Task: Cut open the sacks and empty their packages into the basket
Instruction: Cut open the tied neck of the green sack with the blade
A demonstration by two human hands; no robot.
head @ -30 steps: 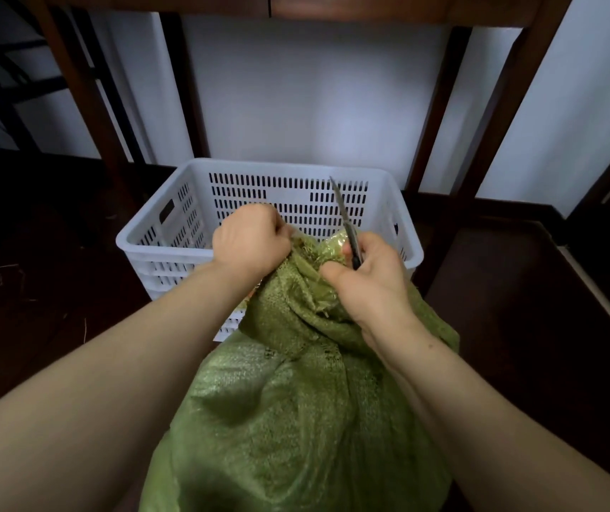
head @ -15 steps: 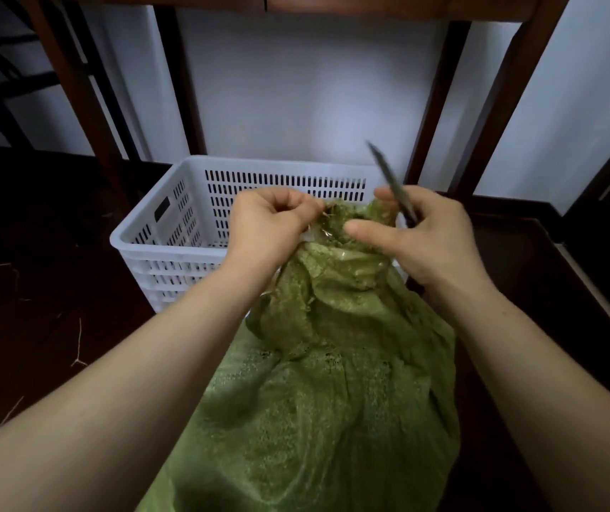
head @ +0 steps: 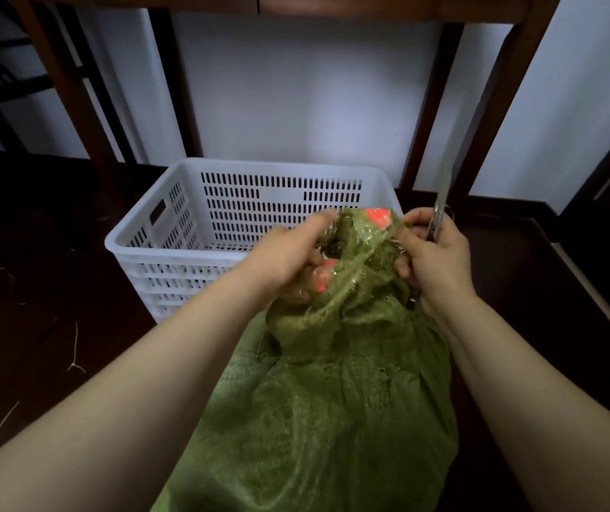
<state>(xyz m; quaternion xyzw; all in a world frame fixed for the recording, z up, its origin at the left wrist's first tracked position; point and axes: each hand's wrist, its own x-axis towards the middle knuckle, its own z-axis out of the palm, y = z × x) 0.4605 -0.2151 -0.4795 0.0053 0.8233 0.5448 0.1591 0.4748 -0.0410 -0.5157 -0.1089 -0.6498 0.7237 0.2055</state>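
Left hand (head: 288,260), right hand (head: 438,264) with slim blade (head: 443,194), tight on frayed mouth of woven green sack (head: 333,400)

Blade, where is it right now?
In the head view the blade points up out of the right hand, on the right side, beside the opened mouth of the green sack and past the right corner of the white basket.
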